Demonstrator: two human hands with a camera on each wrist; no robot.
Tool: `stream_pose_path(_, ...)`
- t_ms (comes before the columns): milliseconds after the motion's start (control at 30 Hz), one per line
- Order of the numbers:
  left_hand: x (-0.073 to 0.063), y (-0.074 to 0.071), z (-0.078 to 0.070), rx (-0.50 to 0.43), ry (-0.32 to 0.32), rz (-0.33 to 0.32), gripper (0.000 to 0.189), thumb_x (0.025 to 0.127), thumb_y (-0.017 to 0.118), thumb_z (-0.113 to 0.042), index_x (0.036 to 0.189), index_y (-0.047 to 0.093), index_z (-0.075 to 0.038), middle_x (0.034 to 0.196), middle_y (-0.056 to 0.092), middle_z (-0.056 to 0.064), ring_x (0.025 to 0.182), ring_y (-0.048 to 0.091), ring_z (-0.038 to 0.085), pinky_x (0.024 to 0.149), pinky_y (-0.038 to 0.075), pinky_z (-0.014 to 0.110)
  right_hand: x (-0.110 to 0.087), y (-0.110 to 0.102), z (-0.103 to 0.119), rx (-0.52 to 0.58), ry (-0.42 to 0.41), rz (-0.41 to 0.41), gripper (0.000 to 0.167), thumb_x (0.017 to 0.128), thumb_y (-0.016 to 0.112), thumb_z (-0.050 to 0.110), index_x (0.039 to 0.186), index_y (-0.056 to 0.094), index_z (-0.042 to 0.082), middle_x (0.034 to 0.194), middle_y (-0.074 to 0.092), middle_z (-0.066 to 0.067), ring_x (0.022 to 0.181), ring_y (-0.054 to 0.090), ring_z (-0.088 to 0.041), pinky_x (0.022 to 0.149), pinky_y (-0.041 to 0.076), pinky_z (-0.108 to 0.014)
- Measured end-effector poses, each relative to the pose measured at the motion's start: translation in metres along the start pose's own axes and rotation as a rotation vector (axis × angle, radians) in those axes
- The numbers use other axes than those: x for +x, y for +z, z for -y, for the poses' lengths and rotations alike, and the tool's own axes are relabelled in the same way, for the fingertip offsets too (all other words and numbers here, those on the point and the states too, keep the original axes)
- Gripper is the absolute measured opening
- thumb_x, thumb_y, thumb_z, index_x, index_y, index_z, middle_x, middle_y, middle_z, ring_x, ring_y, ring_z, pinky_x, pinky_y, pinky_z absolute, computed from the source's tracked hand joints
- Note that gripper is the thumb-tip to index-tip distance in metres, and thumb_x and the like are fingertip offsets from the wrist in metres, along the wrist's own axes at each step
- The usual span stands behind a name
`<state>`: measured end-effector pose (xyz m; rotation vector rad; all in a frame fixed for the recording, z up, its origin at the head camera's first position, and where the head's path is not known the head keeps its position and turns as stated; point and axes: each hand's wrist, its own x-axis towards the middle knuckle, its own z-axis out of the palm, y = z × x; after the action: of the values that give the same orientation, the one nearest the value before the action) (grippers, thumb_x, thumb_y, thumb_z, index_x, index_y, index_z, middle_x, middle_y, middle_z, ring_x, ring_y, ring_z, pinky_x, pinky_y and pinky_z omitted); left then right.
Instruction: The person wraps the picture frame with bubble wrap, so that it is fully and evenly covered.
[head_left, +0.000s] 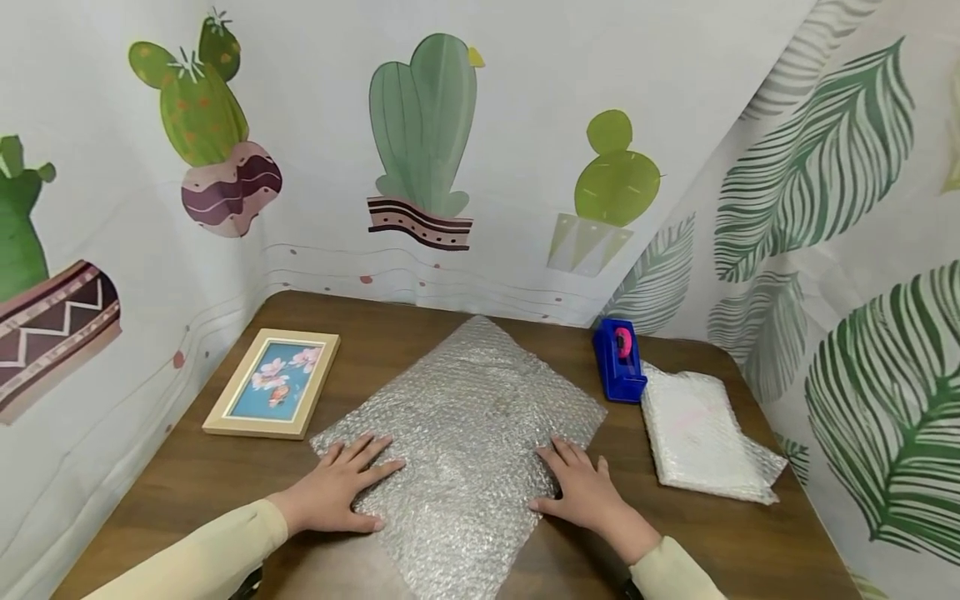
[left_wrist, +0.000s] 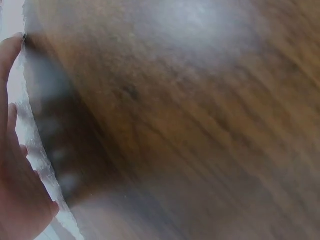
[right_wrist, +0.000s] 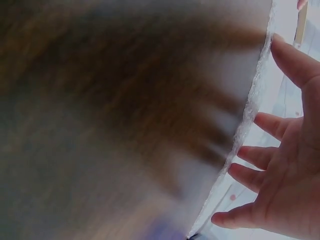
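Note:
A sheet of clear bubble wrap (head_left: 465, 417) lies flat on the wooden table, turned so that one corner points to the back and one to the front. My left hand (head_left: 341, 487) rests with spread fingers on its left edge. On the opposite edge my right hand (head_left: 585, 492) lies with its fingers spread, fingertips on the sheet. Both hands are also seen at the sheet's edge in the wrist views, the left hand (left_wrist: 20, 185) at far left and the right hand (right_wrist: 285, 170) at far right. Neither hand grips anything.
A framed flower picture (head_left: 273, 383) lies at the table's left. At the right stand a blue tape dispenser (head_left: 621, 367) with a pink core and, beside it, a flat item wrapped in bubble wrap (head_left: 701, 433). Cloth printed with cacti and leaves (head_left: 517, 150) hangs behind the table.

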<state>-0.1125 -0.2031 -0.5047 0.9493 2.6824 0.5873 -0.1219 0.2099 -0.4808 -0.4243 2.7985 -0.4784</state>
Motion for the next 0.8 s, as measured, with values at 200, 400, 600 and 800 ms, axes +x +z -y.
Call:
stream_pose_path(200,0.008,-0.009,-0.006,0.040,-0.017,0.010,0.080,0.088,0.069,-0.061,0.155,0.046,-0.023,0.165,0.036,0.021,0.149,0.033,0.055,0.107,0.031,0.083,0.003,-0.008,-0.001,-0.006,-0.009,0.009,0.082,0.081,0.084,0.047,0.145,0.055,0.006,0.157,0.044,-0.027,0.144,0.039,-0.053,0.105,0.024,-0.089)
stream_pose_path(400,0.011,-0.035,0.002,-0.029,-0.084,-0.188,0.068,0.093,0.070,-0.041,0.149,0.052,-0.006,0.157,0.046,0.025,0.144,0.042,0.053,0.112,0.034,0.075,0.022,-0.029,0.007,0.147,-0.035,-0.038,0.059,0.095,0.072,0.035,0.139,0.059,0.000,0.144,0.058,-0.028,0.134,0.053,-0.049,0.110,0.040,-0.072)
stream_pose_path(600,0.003,-0.097,0.030,-0.417,-0.314,-0.355,0.061,0.106,0.052,-0.032,0.157,0.037,-0.002,0.159,0.040,0.030,0.139,0.046,0.055,0.111,0.042,0.068,0.054,-0.036,0.046,0.623,-0.002,-0.142,0.050,0.103,0.058,0.024,0.147,0.050,0.001,0.148,0.055,-0.023,0.129,0.060,-0.042,0.102,0.055,-0.054)
stream_pose_path(800,-0.024,-0.128,0.073,-0.692,-0.491,-0.383,0.069,0.111,0.037,-0.039,0.163,0.012,-0.002,0.169,0.013,0.027,0.154,0.018,0.052,0.123,0.024,0.067,0.089,-0.020,0.118,1.046,-0.078,-0.010,0.056,0.105,0.050,0.017,0.156,0.034,0.001,0.164,0.035,-0.022,0.145,0.043,-0.046,0.117,0.043,-0.058)
